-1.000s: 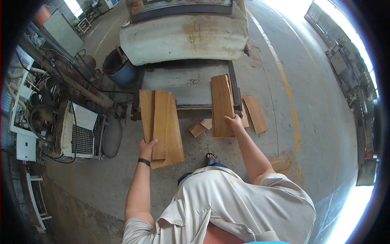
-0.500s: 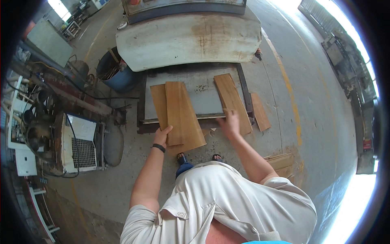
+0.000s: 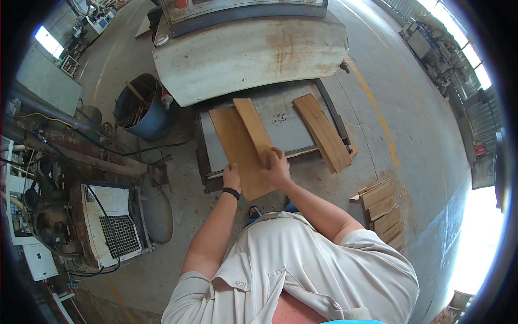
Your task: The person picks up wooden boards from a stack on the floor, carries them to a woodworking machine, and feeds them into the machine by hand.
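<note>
A wide, thin wooden board (image 3: 229, 135) lies tilted on the front of the machine's flat bed, its near end sticking out towards me. My left hand (image 3: 231, 177) grips this board at its near left edge, fingers closed. Over its right side lies a narrower wooden board (image 3: 251, 121), which slants up and to the left. The near end of that strip is in my right hand (image 3: 277, 168), whose fingers are bent around it. Further right, a separate wooden board (image 3: 322, 132) rests across the bed's right front edge, untouched.
A white, rust-stained machine cover (image 3: 251, 59) spans the far side of the bed (image 3: 283, 119). At left stand a blue barrel (image 3: 151, 121) of scraps and a machine with a grille (image 3: 118, 232). Several board pieces (image 3: 380, 202) lie on the floor at right.
My right hand has left the separate right-hand board and moved left onto the narrow board. That board now sits further right on the wide one. The view has turned somewhat.
</note>
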The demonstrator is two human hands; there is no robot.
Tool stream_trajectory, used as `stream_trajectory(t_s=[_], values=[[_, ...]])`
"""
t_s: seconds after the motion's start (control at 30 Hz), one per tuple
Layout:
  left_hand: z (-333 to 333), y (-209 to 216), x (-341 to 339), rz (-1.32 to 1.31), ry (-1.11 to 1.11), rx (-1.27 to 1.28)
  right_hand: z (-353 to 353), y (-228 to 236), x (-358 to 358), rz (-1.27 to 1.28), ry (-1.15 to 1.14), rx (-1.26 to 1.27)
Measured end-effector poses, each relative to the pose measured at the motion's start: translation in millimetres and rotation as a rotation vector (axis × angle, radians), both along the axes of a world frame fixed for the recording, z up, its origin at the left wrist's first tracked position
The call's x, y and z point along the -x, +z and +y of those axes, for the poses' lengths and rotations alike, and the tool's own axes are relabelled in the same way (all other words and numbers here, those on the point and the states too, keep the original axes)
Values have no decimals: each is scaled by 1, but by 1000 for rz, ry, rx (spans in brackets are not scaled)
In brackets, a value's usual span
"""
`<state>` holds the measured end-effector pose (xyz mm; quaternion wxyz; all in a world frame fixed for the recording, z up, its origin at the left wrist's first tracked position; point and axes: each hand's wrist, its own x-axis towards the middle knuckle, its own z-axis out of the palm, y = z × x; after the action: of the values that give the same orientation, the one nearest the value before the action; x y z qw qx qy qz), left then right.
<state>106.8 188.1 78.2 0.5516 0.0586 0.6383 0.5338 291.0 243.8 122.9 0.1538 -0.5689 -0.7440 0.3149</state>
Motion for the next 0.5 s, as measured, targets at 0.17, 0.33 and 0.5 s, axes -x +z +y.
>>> stream_trajectory(t_s=[0.17,0.33,0.5], values=[[-8,-13,43,389,101,58,20,-8,-37,73,-35,-262],[4,-6,40,551,-30,57,30,-28,-48,-105,-43,-347],[-4,-12,29,1052,-296,153,28,-33,-45,-92,66,-295]])
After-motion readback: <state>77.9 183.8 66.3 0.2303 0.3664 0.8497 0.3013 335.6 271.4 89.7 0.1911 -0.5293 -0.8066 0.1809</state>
